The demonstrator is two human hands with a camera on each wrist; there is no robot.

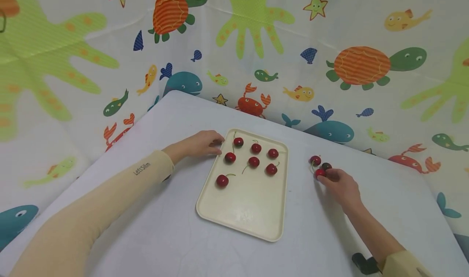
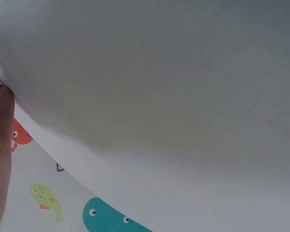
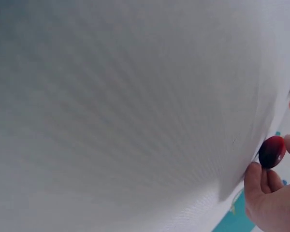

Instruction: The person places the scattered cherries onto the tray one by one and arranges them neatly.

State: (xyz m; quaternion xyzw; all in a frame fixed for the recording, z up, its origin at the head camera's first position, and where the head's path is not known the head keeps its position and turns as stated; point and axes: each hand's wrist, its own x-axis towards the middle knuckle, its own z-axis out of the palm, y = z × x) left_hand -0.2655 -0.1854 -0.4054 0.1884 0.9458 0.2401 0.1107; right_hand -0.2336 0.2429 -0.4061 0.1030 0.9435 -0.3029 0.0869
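In the head view a cream tray (image 1: 242, 212) lies on the table, with several red cherries (image 1: 254, 162) on its far part, most with stems showing. My left hand (image 1: 199, 144) rests its fingertips at the tray's left rim; its fingers look fairly straight in the left wrist view. To the right of the tray, my right hand (image 1: 341, 187) pinches a red cherry (image 1: 320, 173) between thumb and fingers, low over the cloth. Beside it sit another red cherry (image 1: 315, 160) and a darker one (image 1: 326, 166). The right wrist view shows one dark red cherry (image 3: 272, 152) at the fingertips.
A white cloth (image 1: 154, 228) covers the table. Behind it hangs a curtain (image 1: 234, 73) printed with sea animals. A small black object (image 1: 364, 264) shows by the right wrist. Both forearms wear beige sleeves (image 1: 110, 199).
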